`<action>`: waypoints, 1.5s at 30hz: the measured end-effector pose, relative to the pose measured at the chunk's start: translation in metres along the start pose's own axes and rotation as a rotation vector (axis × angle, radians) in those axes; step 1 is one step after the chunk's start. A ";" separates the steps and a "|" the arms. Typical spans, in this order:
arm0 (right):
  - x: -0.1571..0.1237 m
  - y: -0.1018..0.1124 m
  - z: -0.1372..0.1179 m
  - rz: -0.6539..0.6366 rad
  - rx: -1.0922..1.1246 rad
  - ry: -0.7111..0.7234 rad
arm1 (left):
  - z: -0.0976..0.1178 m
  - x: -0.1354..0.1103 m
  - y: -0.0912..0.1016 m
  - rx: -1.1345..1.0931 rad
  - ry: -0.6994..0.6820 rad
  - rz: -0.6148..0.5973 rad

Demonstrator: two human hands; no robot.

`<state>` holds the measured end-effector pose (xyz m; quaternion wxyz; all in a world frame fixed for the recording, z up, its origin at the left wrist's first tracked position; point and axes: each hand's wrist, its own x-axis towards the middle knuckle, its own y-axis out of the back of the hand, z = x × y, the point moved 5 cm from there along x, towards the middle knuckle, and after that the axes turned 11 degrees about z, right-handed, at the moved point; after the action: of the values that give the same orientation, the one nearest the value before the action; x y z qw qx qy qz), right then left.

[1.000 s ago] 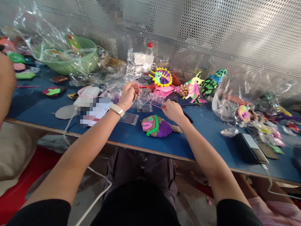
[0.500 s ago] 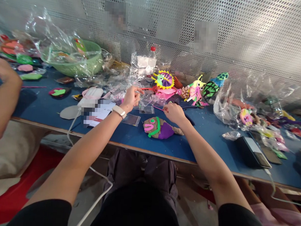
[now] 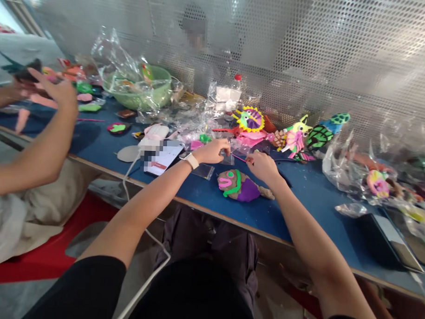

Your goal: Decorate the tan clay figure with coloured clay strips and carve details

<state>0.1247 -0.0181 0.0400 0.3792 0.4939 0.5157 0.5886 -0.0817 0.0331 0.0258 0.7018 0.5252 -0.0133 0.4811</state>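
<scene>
My left hand (image 3: 213, 151), with a white band on its wrist, pinches a small clear plastic bag (image 3: 228, 156) just above the blue table (image 3: 301, 200). My right hand (image 3: 263, 165) is closed in a pinch on a thin pink stick (image 3: 239, 157) whose tip points at that bag. Right below both hands lies a brown felt piece (image 3: 238, 186) with pink, green and purple shapes on it. Another small clear bag (image 3: 203, 171) lies flat beside it.
Finished felt toys (image 3: 293, 134) and crumpled clear wrap (image 3: 355, 160) line the back by the perforated metal wall. A green basin (image 3: 141, 89) stands back left, a phone (image 3: 160, 156) on a white cable lies left, a dark tablet (image 3: 391, 235) right. Another person's hand (image 3: 59, 91) works at the left.
My head has turned left, so everything sits further right in view. My left hand came down and rightward onto the small clear bag. The other person's hand rose at the left.
</scene>
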 end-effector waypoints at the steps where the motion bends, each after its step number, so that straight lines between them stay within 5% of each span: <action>1: 0.000 0.000 0.000 -0.003 0.000 -0.002 | 0.000 -0.001 0.002 0.006 -0.019 0.014; 6: -0.001 -0.001 0.000 -0.001 0.004 0.001 | -0.005 -0.001 0.009 0.007 -0.018 0.117; 13: -0.001 -0.002 -0.001 0.017 0.006 0.021 | -0.007 0.001 0.008 -0.035 -0.045 0.090; 29: 0.001 -0.002 0.001 0.017 0.024 0.009 | -0.003 -0.004 0.040 -0.117 0.226 0.157; 45: 0.001 -0.001 0.000 0.013 0.020 0.016 | 0.001 -0.009 0.016 0.141 0.003 -0.105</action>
<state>0.1248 -0.0167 0.0393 0.3664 0.4962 0.5211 0.5899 -0.0971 0.0267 0.0332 0.6874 0.5723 0.0493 0.4443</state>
